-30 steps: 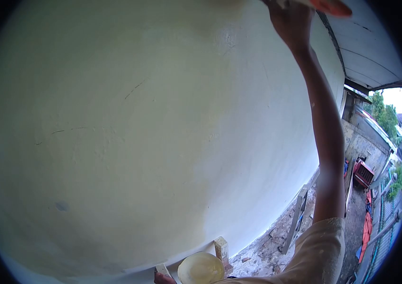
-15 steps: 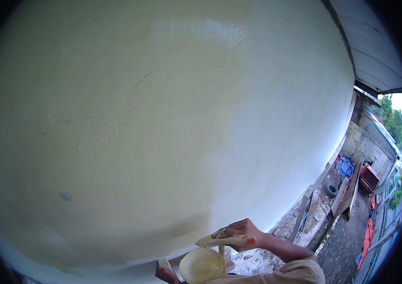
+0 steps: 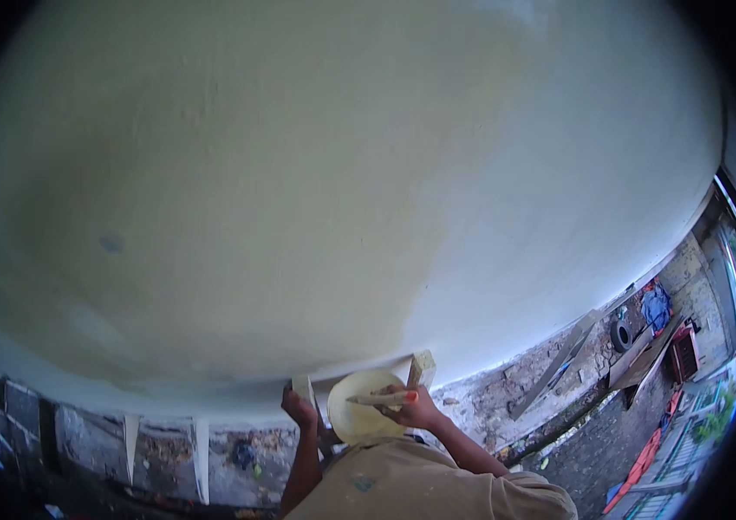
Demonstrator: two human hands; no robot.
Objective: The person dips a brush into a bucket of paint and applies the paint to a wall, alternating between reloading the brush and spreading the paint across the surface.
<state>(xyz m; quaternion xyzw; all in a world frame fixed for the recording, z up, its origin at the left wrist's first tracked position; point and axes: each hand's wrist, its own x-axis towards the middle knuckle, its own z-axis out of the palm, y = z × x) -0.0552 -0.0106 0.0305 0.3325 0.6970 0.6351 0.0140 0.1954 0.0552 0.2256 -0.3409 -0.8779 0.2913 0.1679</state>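
In the head view, my right hand point(image 3: 416, 407) grips a cream-coloured paintbrush point(image 3: 377, 399) with a red end. The brush lies across the mouth of a round, pale yellow paint container point(image 3: 346, 422), its tip over the inside. Left of the container, my left hand point(image 3: 301, 409) is closed around a pale wooden post point(image 3: 303, 386). A second wooden post point(image 3: 423, 368) stands on the right, behind the container. What supports the container is hidden.
A large wall point(image 3: 281, 217) fills the view, yellowish on the left and whiter on the right. Below lie rubble, leaning boards point(image 3: 650, 355), a tyre point(image 3: 620, 335) and a red crate point(image 3: 685, 354). White slats point(image 3: 201, 459) stand at lower left.
My right hand has brought the brush from beside the wall down over the container. The view has tilted downward, showing more ground. My left hand stays on the post.
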